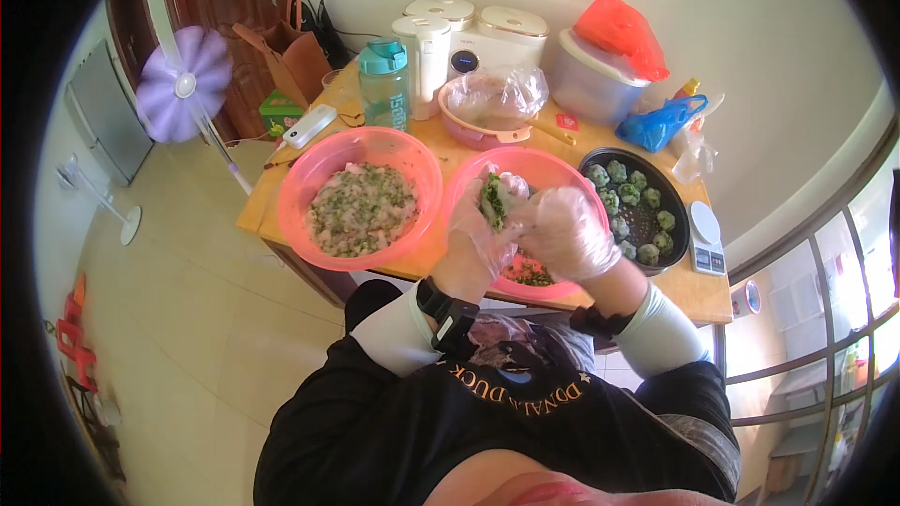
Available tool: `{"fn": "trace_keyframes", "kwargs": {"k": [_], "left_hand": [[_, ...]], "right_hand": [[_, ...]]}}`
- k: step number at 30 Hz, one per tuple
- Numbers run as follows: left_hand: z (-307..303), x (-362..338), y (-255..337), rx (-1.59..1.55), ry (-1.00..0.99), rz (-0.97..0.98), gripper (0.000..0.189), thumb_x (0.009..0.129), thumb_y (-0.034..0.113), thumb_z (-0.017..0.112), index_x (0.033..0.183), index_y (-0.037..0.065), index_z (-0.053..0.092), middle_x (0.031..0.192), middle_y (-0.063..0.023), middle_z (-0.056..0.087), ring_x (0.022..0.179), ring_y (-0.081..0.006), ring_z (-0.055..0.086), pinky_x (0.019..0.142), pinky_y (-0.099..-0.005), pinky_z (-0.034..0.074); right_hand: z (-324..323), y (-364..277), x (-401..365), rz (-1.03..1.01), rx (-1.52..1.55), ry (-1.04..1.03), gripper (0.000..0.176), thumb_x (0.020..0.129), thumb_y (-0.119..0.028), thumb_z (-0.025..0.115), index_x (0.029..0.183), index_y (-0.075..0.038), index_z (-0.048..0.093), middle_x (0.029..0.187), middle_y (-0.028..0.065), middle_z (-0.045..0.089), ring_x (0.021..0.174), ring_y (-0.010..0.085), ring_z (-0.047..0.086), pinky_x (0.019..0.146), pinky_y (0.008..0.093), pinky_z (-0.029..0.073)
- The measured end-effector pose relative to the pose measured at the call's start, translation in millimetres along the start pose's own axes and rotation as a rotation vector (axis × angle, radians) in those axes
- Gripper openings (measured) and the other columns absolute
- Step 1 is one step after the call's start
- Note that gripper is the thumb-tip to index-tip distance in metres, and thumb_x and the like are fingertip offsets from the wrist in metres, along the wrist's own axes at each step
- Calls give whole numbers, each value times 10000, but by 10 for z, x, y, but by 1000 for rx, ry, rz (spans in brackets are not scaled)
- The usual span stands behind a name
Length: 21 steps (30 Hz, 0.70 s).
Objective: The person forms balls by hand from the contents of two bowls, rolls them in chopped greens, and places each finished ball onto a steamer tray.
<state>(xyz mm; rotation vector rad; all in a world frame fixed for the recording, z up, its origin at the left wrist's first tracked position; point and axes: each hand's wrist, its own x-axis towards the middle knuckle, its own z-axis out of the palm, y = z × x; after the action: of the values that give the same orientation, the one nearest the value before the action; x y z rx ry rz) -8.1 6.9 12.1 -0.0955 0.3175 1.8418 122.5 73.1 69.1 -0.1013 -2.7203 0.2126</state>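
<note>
- Left hand [480,236], in a clear glove, cups a green dough lump [494,201]; gloved right hand [568,234] presses against it, so both hands close together on the lump.
- The lump is held above a pink basin [555,165] on the counter [442,146].
- A second pink basin [309,169] to the left holds chopped filling [362,210].
- A dark tray [682,211] to the right carries green balls [616,171].
- Farther back stands a teal-capped bottle [384,86].

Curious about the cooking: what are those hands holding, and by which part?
A green lump, cupped in the palm of the left hand. Whether the right hand grips it is unclear.
</note>
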Motion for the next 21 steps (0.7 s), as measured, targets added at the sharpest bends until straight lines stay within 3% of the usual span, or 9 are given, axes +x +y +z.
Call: {"fn": "trace_keyframes", "kwargs": {"k": [1, 2, 3, 6, 13, 15, 16, 18, 21], "left_hand": [[-116, 92, -1, -91, -232, -45, 200, 1053, 269, 483, 1076, 106, 595, 945, -64, 638, 899, -218, 645, 841, -369, 562], [-217, 170, -14, -182, -462, -91, 160, 1047, 230, 486, 1056, 109, 591, 950, -65, 635, 906, -217, 642, 849, -386, 562], [-239, 189, -33, -181, -460, -95, 160, 1047, 230, 486, 1056, 109, 591, 950, -65, 635, 906, -217, 642, 849, -386, 562], [-265, 200, -83, -139, -438, -39, 135, 1038, 227, 498, 1055, 111, 566, 921, -52, 612, 915, -208, 622, 885, -383, 544], [-321, 150, -88, 39, -277, 67, 124, 1023, 195, 514, 1098, 118, 575, 960, -33, 633, 935, -203, 631, 892, -390, 543], [-333, 158, -79, 48, -248, 55, 125, 1019, 184, 515, 1104, 119, 581, 974, -31, 641, 931, -201, 635, 887, -388, 546], [-321, 163, -80, 8, -244, 70, 135, 1017, 175, 514, 1116, 114, 583, 996, -36, 648, 936, -201, 638, 879, -384, 550], [-345, 194, -64, -37, -238, 86, 146, 1014, 165, 514, 1129, 110, 586, 1018, -40, 655, 941, -201, 642, 872, -380, 555], [-382, 204, -43, -101, -296, 64, 251, 990, 134, 534, 1238, 102, 551, 1080, -65, 645, 976, -228, 647, 888, -372, 550]], "right_hand": [[86, 7, -28, -38, 125, -20, 283, 792, -142, 681, 1064, -64, 669, 743, 153, 620, 714, 376, 633, 624, 480, 486], [181, -68, -44, -63, 83, 160, 83, 770, -83, 690, 850, -84, 709, 659, 144, 604, 642, 342, 632, 598, 426, 500], [203, -133, -33, -59, 84, 161, 83, 770, -83, 690, 850, -84, 709, 659, 144, 604, 642, 342, 632, 598, 426, 500], [210, -260, 27, 227, 95, 121, 59, 761, -38, 627, 784, -69, 672, 701, 164, 638, 672, 384, 635, 628, 459, 509], [326, -162, 54, 178, -64, 141, 36, 766, -60, 621, 770, -65, 656, 763, 157, 662, 700, 379, 635, 637, 462, 509], [198, -174, 78, 73, -418, -226, 122, 795, -72, 623, 879, -69, 711, 822, 163, 674, 719, 370, 638, 650, 450, 509], [150, -200, 66, 74, -417, -227, 122, 795, -72, 623, 879, -69, 711, 822, 163, 674, 719, 370, 638, 650, 450, 509], [90, -259, 32, 445, 105, 244, 270, 791, -82, 656, 1055, -44, 691, 838, 185, 679, 793, 403, 658, 717, 468, 528], [130, -349, 36, 458, 252, 347, 297, 837, -73, 635, 1128, -32, 677, 861, 207, 677, 823, 415, 656, 738, 471, 516]]}}
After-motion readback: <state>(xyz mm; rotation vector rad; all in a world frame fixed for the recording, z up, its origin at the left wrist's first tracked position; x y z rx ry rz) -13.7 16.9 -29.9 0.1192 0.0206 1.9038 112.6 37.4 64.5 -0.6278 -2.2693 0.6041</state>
